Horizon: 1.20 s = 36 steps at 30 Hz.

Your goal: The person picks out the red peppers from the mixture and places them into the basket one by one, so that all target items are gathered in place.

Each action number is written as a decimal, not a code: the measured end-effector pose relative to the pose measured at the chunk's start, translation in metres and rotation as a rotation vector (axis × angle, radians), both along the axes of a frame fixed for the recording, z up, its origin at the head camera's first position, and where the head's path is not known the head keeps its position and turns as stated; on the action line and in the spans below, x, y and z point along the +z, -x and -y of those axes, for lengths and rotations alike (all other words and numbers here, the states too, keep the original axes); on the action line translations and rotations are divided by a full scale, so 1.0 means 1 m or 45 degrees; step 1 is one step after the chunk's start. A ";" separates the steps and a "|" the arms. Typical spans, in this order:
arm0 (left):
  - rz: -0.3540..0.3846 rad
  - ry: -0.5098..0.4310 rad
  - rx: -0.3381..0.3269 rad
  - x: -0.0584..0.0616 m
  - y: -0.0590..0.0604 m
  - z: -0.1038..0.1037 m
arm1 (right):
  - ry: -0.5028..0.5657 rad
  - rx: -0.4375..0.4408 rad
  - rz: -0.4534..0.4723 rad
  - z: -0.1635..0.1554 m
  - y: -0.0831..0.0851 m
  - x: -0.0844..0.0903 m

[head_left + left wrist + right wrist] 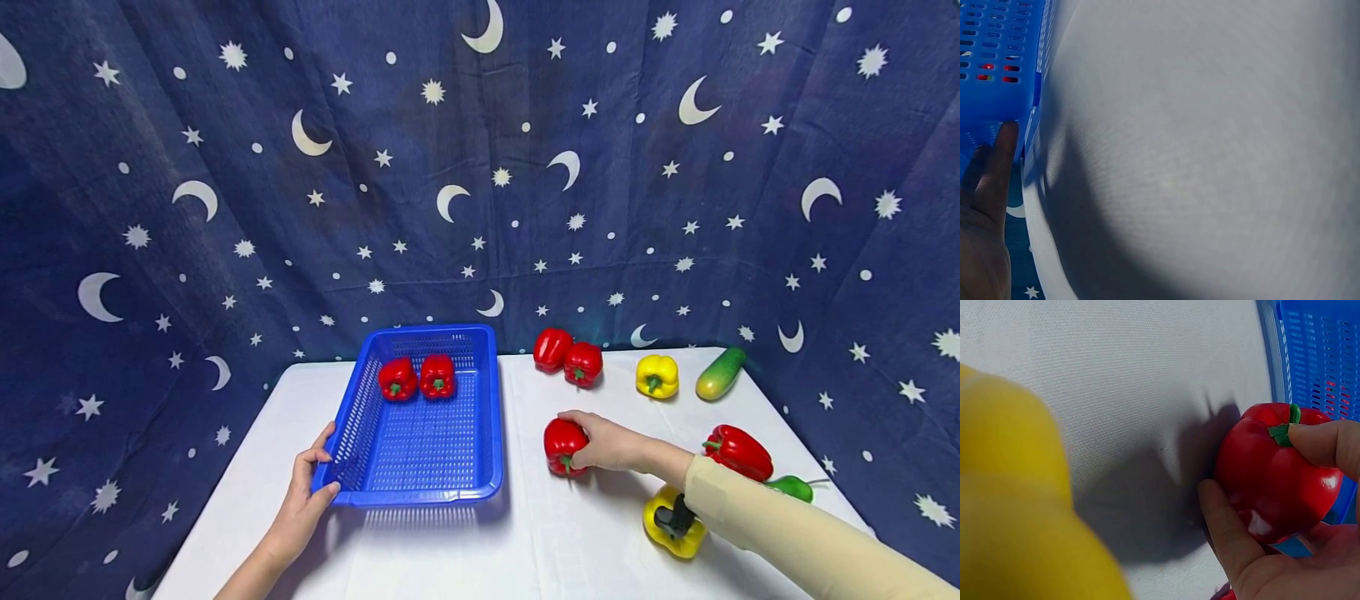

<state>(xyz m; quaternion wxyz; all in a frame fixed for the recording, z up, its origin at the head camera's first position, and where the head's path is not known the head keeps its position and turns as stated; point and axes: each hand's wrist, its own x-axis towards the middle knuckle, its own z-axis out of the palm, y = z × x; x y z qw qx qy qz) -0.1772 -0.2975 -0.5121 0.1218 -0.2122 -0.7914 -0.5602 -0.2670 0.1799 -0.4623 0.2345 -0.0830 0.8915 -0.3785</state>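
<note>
My right hand (600, 442) grips a red bell pepper (564, 446) on the white table, just right of the blue basket (420, 492). In the right wrist view the thumb and fingers (1229, 537) curl round that red pepper (1272, 481). My left hand (307, 492) holds the basket's near-left corner, thumb on the rim; its fingers (997, 162) lie against the basket wall (997, 69). Two red peppers (416, 377) lie inside the basket at its far end.
Two more red peppers (566, 357), a yellow pepper (657, 376) and a green-yellow cucumber-like vegetable (720, 372) sit at the table's back right. Another red pepper (738, 452), a green one (791, 487) and a yellow one (675, 533) lie near my right forearm. A starry blue cloth surrounds the table.
</note>
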 end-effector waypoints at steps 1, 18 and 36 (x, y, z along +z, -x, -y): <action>0.000 0.000 0.002 0.000 0.000 0.000 | 0.002 0.000 -0.004 0.000 0.000 0.000; -0.030 -0.028 -0.013 -0.003 0.001 0.001 | 0.103 0.030 -0.234 -0.002 0.009 0.033; -0.032 -0.031 -0.014 -0.003 0.000 0.000 | 0.282 -0.001 -0.240 0.011 0.027 0.087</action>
